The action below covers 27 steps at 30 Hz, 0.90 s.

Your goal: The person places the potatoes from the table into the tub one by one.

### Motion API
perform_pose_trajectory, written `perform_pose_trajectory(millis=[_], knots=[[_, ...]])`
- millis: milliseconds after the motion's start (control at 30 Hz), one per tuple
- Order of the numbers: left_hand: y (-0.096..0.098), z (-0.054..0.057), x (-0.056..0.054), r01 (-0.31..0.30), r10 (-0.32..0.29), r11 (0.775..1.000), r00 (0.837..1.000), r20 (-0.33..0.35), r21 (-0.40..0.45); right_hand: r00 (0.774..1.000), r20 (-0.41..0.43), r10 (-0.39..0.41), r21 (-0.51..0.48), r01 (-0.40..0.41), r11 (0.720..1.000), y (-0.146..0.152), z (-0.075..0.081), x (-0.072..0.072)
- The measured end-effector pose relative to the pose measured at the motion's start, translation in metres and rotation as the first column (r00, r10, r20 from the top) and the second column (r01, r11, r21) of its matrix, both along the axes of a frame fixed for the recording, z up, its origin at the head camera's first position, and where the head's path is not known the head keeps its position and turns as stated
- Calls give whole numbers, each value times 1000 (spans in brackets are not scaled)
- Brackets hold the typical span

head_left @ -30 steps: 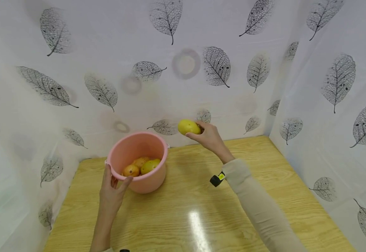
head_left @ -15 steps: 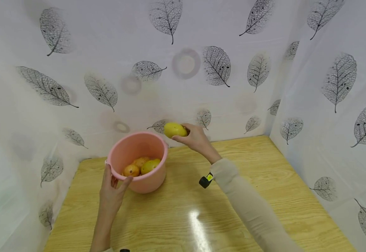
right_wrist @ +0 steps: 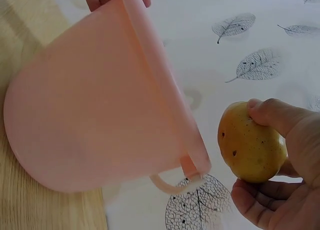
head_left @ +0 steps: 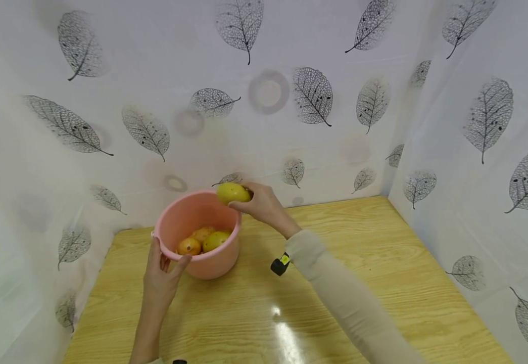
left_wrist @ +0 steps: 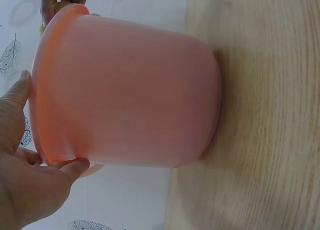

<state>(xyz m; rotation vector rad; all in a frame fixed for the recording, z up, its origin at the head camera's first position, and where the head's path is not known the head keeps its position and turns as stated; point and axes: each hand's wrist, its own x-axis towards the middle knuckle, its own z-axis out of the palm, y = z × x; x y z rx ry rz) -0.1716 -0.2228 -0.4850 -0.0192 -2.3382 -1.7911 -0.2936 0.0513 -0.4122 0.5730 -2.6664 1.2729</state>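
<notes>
My left hand [head_left: 160,283] grips the rim of a pink bucket [head_left: 211,265] at its near left side, seen close up in the left wrist view. In the bucket lie several yellow and orange fruits [head_left: 189,246] that look like mangoes. Above the bucket's far right rim, my right hand [head_left: 264,205] holds a yellow mango [head_left: 232,195] between thumb and fingers. Dark specks mark the mango [right_wrist: 252,142] in the right wrist view, where it is apart from the rim. The bucket's lower inside is partly hidden by its near wall.
The bucket stands on a wood-grain table [head_left: 336,253], near its back left edge. White sheeting with a leaf print [head_left: 268,131] hangs behind the table and along both sides. A thin handle [right_wrist: 172,186] hangs at the bucket's side.
The right hand has moved left with the mango, from beside the bucket to over its far right rim, and slightly down. The left hand and the bucket have stayed where they were.
</notes>
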Motion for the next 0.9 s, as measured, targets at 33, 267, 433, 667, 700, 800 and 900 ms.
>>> perform_pose_trajectory(millis=[33,267,433,667,700,800,900], knots=[[0,0,0,-1,1,1000,1000,0,-1,1000,4,7,3,-7,1000,-3,0,0],[-2,0,-1,-2,2,1000,1000,8,-9,999,9,39,34,-39,999,-26,1,2],[-2,0,-1,-1,2,1000,1000,15,-17,997,-14,70,64,-69,996,-40,-2,2],[-1,1,-1,1,-1,1000,1000,21,-14,990,-30,140,60,-138,989,-58,-1,7],[-1,1,-1,1,-1,1000,1000,23,-14,989,-41,145,67,-142,988,-61,-1,7],[-1,1,-1,2,-1,1000,999,33,-20,984,-68,162,67,-158,985,-68,-4,7],[-1,0,-1,3,-2,1000,999,35,-28,982,-83,171,62,-167,984,-74,-6,7]])
